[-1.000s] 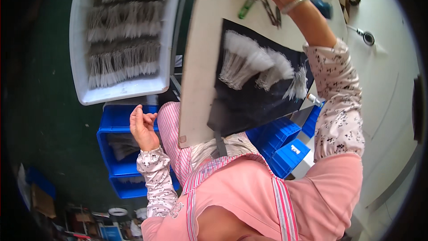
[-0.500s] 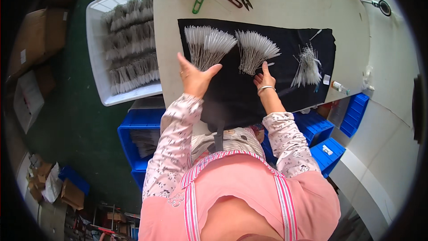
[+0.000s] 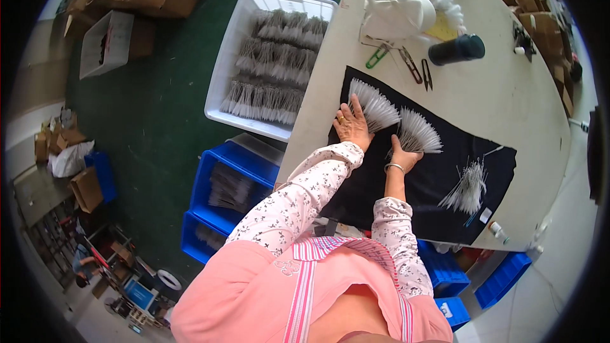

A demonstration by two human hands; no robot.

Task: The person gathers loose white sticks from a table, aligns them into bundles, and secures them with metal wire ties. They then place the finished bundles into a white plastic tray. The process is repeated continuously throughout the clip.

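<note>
A fanned bundle of small wire-handled brushes [image 3: 378, 107] with white bristles lies on a black cloth [image 3: 426, 194]. My left hand [image 3: 353, 128] is closed round its wire handles, with the index finger lying along its left side. Just to the right is a second fanned brush bundle [image 3: 420, 132]. My right hand [image 3: 405, 155] grips its handle ends, thumb up on the near left side. The handles are mostly hidden by both hands. A looser pile of brushes [image 3: 469, 189] lies apart on the cloth's right part, bristles toward me.
A white tub [image 3: 222, 92] holding rows of brush bundles stands left of the table, above blue crates [image 3: 202, 184]. Beyond the cloth lie green snips [image 3: 377, 56], dark-red snips [image 3: 410, 65] and black snips [image 3: 426, 75], near a dark bottle [image 3: 456, 49] and a white cap [image 3: 397, 9].
The view has swung left, so the table now sits further right. My hands, open beside the two bundles before, have closed on them.
</note>
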